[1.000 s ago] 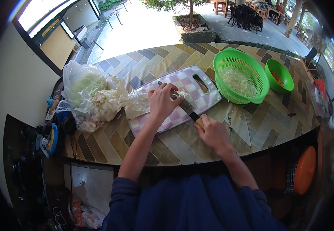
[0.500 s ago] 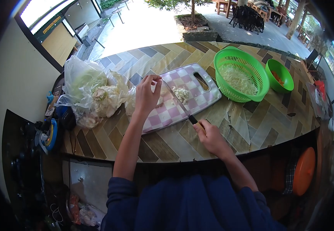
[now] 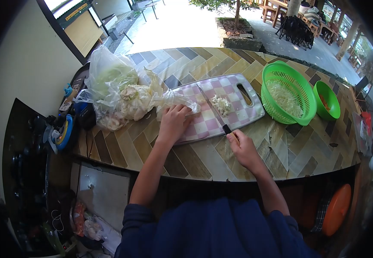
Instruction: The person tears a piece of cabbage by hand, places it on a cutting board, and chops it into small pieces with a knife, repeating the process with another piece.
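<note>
My right hand (image 3: 243, 149) is wrapped around the black and tan handle of a kitchen knife (image 3: 212, 107). Its blade lies slanted across the pink-and-white checkered cutting board (image 3: 238, 117), just left of a small heap of chopped pale vegetable (image 3: 221, 105). At the board's left end, my left hand (image 3: 175, 122) has its fingers curled down on a whitish, partly plastic-covered piece (image 3: 188, 104); what exactly they grip is hidden. Left of that hand sits a pale leafy head (image 3: 135, 101), against a clear plastic bag (image 3: 109, 73) with a light green cabbage inside.
A green colander (image 3: 309, 101) of pale shreds stands right of the board, beside a green bowl (image 3: 332, 105) with orange shreds. A blue-and-yellow tape roll (image 3: 64, 133) is at the far left. The tiled-pattern counter (image 3: 281, 159) has a curved front edge.
My left hand has come down from beside the knife tip onto the whitish piece at the board's left end. The knife stays in my right hand. The view has shifted left.
</note>
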{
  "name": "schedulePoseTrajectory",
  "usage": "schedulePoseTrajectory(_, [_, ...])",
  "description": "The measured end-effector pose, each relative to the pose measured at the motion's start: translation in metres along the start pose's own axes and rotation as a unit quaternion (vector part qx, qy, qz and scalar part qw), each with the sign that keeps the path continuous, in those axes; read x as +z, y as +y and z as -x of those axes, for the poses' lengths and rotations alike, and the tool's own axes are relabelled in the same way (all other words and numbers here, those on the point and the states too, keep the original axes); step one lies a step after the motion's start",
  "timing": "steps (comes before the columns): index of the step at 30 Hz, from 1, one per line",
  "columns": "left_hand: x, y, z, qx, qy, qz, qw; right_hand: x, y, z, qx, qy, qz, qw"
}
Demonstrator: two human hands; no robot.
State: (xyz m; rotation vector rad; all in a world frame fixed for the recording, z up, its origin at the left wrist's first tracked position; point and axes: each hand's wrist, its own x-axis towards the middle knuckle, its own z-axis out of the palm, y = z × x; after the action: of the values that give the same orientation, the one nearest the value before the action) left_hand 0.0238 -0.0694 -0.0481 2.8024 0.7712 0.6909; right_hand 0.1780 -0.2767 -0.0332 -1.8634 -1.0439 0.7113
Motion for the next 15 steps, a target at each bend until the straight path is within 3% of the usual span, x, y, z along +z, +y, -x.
schedulePoseTrajectory(5, [0.007, -0.003, 0.000, -0.011, 0.022, 0.025, 0.999, 0.010, 0.000, 0.002, -0.011, -0.012, -0.008, 1.000])
schedulePoseTrajectory(8, [-0.007, 0.017, -0.002, -0.100, 0.011, 0.159, 0.982, 0.012, 0.004, -0.001, -0.004, -0.017, -0.026, 1.000])
schedulePoseTrajectory(11, [-0.014, 0.022, -0.003, -0.030, 0.057, 0.233, 0.970, 0.011, 0.006, -0.003, 0.011, -0.016, -0.050, 0.999])
schedulePoseTrajectory(15, [-0.028, -0.003, -0.003, -0.049, 0.137, 0.171, 0.975, 0.006, 0.008, -0.004, 0.029, -0.020, -0.091, 0.995])
